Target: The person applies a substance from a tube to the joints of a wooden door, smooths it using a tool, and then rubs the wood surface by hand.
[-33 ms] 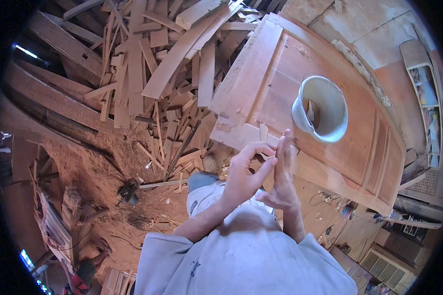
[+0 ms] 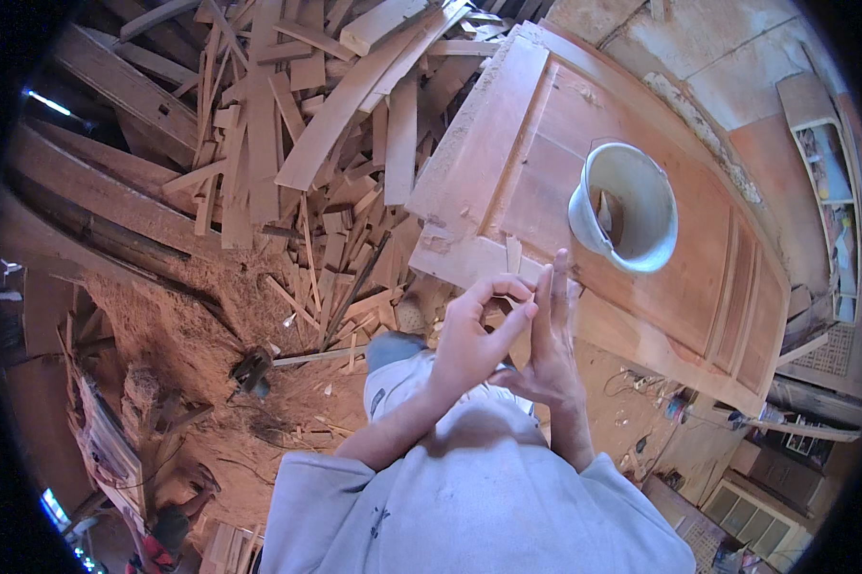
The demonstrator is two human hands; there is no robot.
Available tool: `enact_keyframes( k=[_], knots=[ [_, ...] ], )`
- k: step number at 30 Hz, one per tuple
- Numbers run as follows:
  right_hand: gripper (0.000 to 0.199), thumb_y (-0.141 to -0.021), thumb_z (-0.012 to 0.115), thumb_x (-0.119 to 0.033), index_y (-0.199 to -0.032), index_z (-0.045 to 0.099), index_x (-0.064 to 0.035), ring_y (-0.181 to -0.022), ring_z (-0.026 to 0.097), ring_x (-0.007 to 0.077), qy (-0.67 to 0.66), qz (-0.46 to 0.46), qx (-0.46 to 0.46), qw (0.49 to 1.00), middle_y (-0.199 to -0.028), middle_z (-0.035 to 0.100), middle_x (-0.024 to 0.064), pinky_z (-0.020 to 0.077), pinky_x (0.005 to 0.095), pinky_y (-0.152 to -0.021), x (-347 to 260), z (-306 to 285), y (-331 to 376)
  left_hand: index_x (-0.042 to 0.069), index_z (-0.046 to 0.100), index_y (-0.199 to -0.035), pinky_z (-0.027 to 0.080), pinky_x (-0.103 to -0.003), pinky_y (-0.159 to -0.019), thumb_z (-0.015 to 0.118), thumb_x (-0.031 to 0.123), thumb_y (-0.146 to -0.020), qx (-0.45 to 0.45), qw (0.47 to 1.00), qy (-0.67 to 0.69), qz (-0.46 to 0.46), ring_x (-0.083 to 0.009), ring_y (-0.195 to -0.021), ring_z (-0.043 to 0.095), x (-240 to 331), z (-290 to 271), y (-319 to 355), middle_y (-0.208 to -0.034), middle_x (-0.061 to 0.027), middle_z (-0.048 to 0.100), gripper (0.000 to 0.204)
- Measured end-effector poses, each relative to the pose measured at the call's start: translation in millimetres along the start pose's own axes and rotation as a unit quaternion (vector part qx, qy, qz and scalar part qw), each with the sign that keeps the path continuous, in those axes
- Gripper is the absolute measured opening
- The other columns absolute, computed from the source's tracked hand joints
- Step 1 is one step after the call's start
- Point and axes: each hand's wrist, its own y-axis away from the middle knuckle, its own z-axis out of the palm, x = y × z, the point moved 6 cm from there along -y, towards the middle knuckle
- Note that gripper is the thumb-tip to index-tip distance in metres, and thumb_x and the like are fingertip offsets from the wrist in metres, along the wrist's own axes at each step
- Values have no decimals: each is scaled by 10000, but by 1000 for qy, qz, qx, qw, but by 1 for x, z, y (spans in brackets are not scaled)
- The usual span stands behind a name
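Observation:
My left hand (image 2: 476,330) is raised in front of my body with its fingers bent. Its thumb and forefinger tips come together against the fingers of my right hand (image 2: 553,354); whatever may lie between them is too small to make out. The right hand is upright with its fingers stretched out, its thumb reaching toward my left wrist. Just beyond the hands, a wooden panel door (image 2: 536,191) lies flat with a whitish bucket (image 2: 653,251) on it. Inside the bucket, a tool-like piece shows at the bottom, its kind unclear. A small wood chip (image 2: 513,256) rests near the door's edge.
Offcuts and boards (image 2: 259,143) are heaped at the far left. Sawdust (image 2: 154,325) is piled below long planks on the left. A shelf (image 2: 823,163) stands at the right, and a louvred piece (image 2: 747,517) at the lower right. Another person (image 2: 168,531) is at the lower left.
My right thumb has shifted slightly toward my left wrist. The hands otherwise keep nearly the same pose.

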Motion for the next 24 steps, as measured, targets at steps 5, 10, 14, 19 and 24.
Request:
enact_keyframes(
  k=[5, 10, 14, 19, 24],
  knots=[
    [1398, -516, 796, -784, -1616, 139, -223, -1531, 8, 446, 207, -2, -5, 978, -1637, 22, 292, -27, 709, -1150, -2, 10, 19, 59, 567, -985, 496, -247, -830, 687, 16, -914, -24, 971, 153, -180, -71, -931, 600, -37, -14, 15, -988, -4, 626, 146],
    [1285, -554, 758, -801, -1600, 217, -288, -1540, 43, 403, 278, -9, -54, 959, -1657, 51, 231, -31, 718, -1150, 7, 11, 37, 93, 488, -947, 457, -244, -849, 659, 2, -923, -66, 957, 183, -213, -68, -957, 535, -67, -9, 34, -979, 20, 537, 195],
    [1199, -611, 719, -802, -1590, 257, -286, -1543, 73, 367, 240, 21, -93, 966, -1660, 60, 215, -23, 726, -1150, 10, 13, 46, 93, 474, -935, 453, -233, -824, 641, 5, -940, -60, 944, 247, -211, -60, -900, 528, -74, -1, 42, -950, 24, 530, 188],
    [1142, -659, 699, -785, -1588, 270, -279, -1539, 96, 367, 208, -3, -82, 975, -1662, 71, 203, -8, 727, -1153, 19, 3, 57, 95, 480, -939, 469, -235, -808, 629, -11, -945, -82, 931, 292, -202, -77, -892, 550, -82, 9, 49, -953, 12, 543, 183],
    [1068, -730, 676, -740, -1596, 243, -287, -1532, 132, 372, 213, -28, -123, 969, -1661, 106, 190, -2, 712, -1165, 41, -29, 75, 93, 493, -951, 507, -241, -813, 623, -61, -912, -10, 950, 261, -173, -107, -914, 594, -107, 40, 58, -996, -11, 572, 206]
  ],
)
